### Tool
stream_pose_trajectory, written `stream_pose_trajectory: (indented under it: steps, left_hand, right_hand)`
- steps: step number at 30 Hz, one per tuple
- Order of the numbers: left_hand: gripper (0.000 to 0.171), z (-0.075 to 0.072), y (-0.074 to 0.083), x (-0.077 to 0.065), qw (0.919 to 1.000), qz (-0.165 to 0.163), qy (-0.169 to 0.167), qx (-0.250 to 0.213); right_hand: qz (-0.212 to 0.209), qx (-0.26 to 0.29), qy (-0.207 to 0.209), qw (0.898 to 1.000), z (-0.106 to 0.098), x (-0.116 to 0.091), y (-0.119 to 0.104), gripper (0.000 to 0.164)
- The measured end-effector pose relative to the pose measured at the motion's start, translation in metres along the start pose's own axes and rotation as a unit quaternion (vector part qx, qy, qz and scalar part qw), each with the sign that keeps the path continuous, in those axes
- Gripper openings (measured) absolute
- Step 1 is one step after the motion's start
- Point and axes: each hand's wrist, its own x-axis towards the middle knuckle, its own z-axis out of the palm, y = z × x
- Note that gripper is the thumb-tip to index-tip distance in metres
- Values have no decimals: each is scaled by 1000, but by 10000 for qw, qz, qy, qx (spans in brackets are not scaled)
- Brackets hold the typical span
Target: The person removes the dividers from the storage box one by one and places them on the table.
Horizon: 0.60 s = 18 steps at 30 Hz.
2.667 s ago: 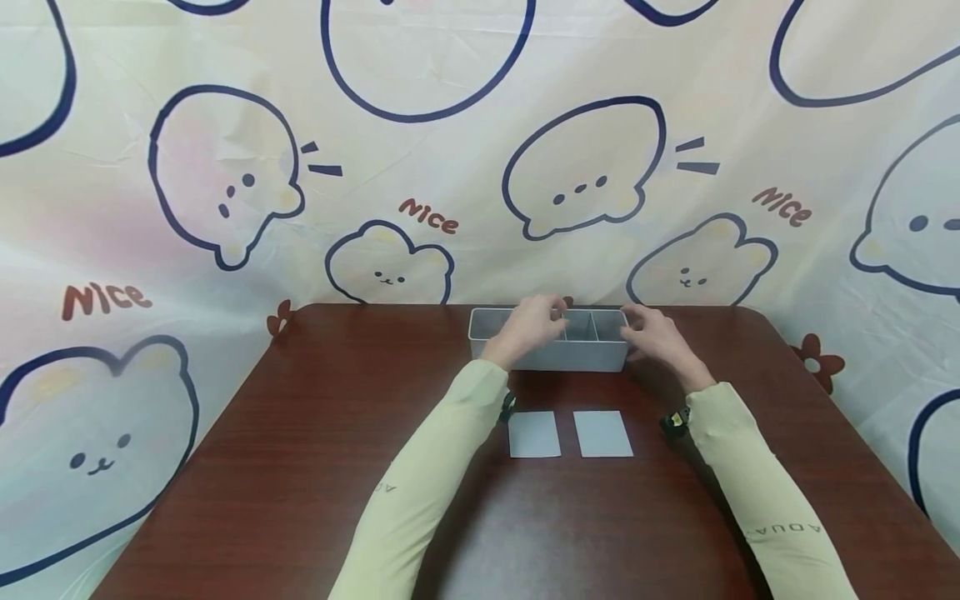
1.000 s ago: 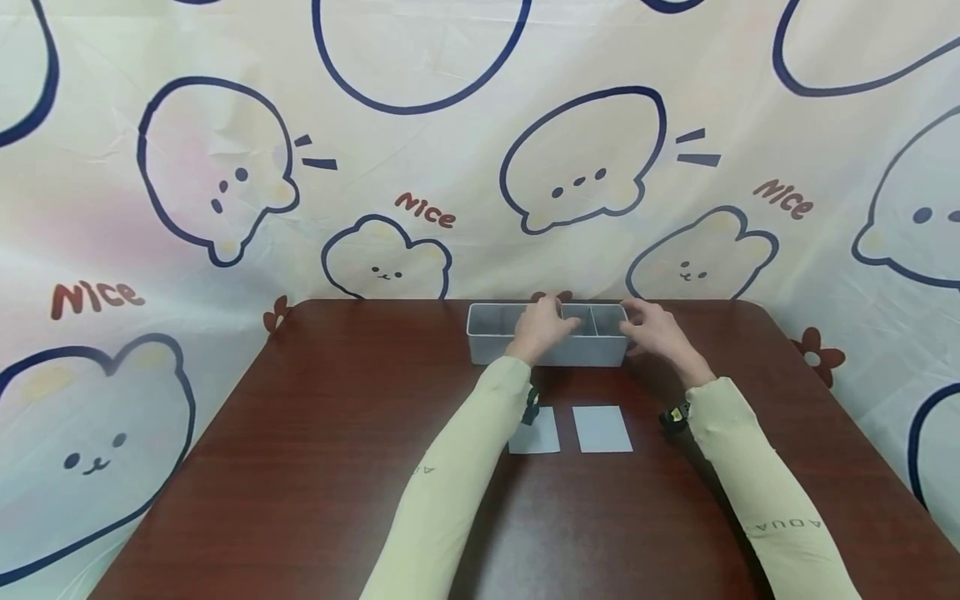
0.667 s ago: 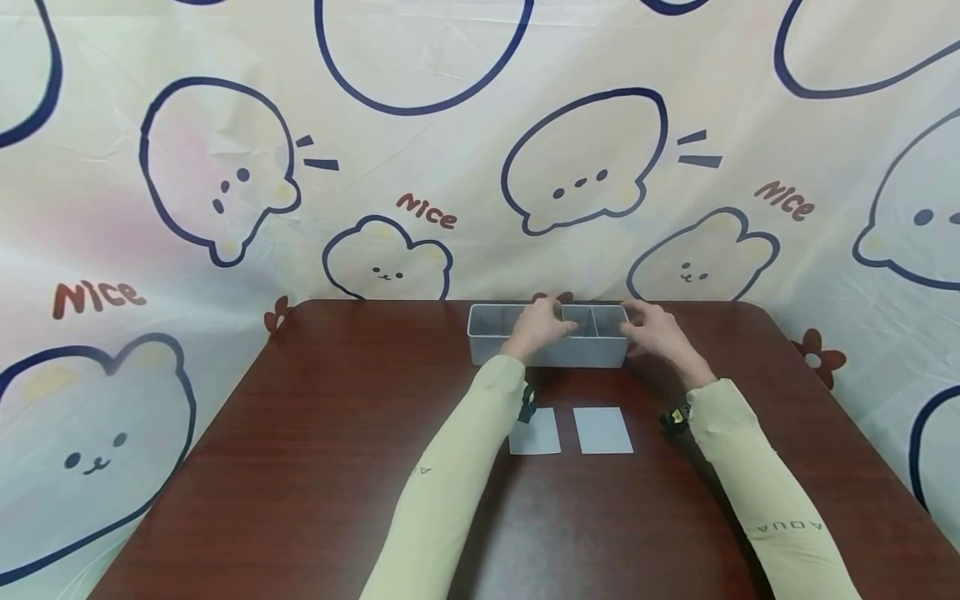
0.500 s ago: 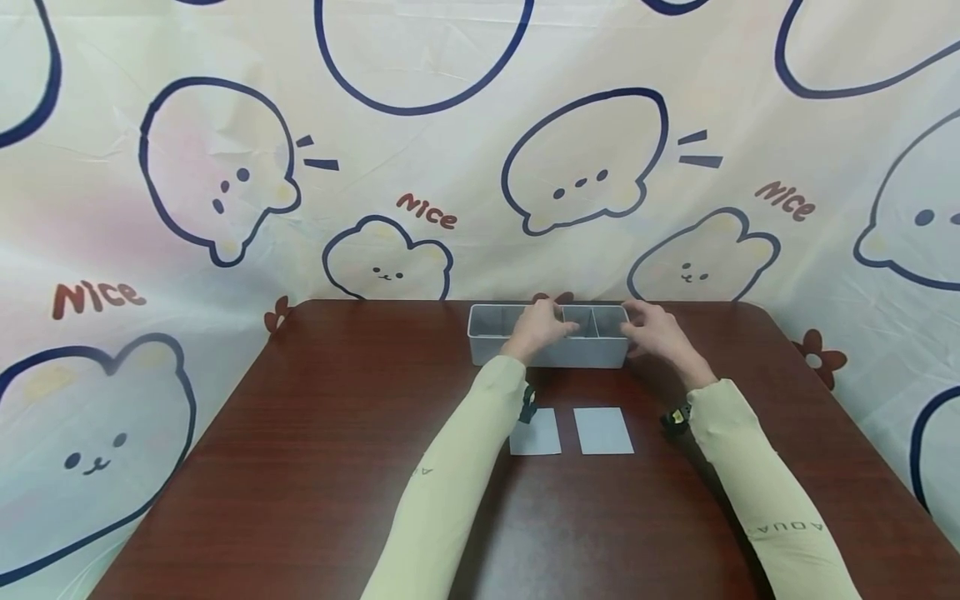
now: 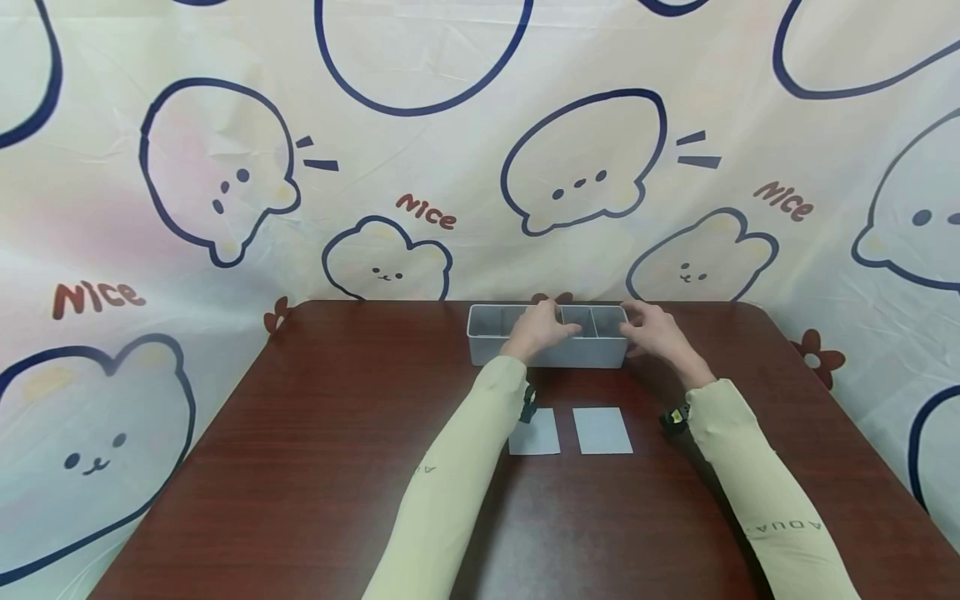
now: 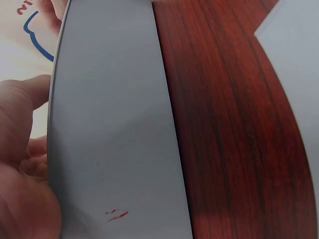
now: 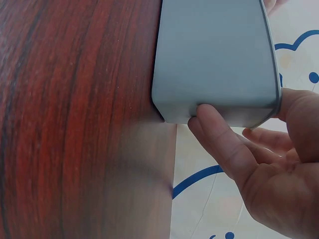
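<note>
A grey divided box stands at the table's back edge, its top split into several compartments. My left hand is over the middle of the box, thumb and fingers apart at a divider. In the left wrist view the left thumb reaches past the rim, and what the fingers touch inside is hidden. At the right end, my right hand grips the box's end wall. Its fingers lie against the outside of that wall in the right wrist view, with the thumb at the rim.
Two pale rectangular cards lie side by side in front of the box, the left card partly behind the left wrist. The brown wooden table extends around them. A printed cloth hangs directly behind the table.
Since the earliest frame, my left hand has shifted slightly right along the box, and its thumb has spread. Over the last second both hands and the box have stayed almost still.
</note>
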Motion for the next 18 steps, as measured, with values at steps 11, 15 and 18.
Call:
stream_pose_trajectory:
  steps: [11, 15, 18]
  left_hand:
    - [55, 2, 2, -2, 9994, -61, 116, 313]
    - [54, 2, 3, -2, 9993, -28, 147, 338]
    - [52, 2, 3, -3, 9992, -14, 166, 354]
  right_hand:
    - [-31, 13, 5, 10000, 0, -1, 0, 56]
    - [-54, -4, 2, 10000, 0, -2, 0, 56]
    - [-72, -12, 1, 10000, 0, -1, 1, 56]
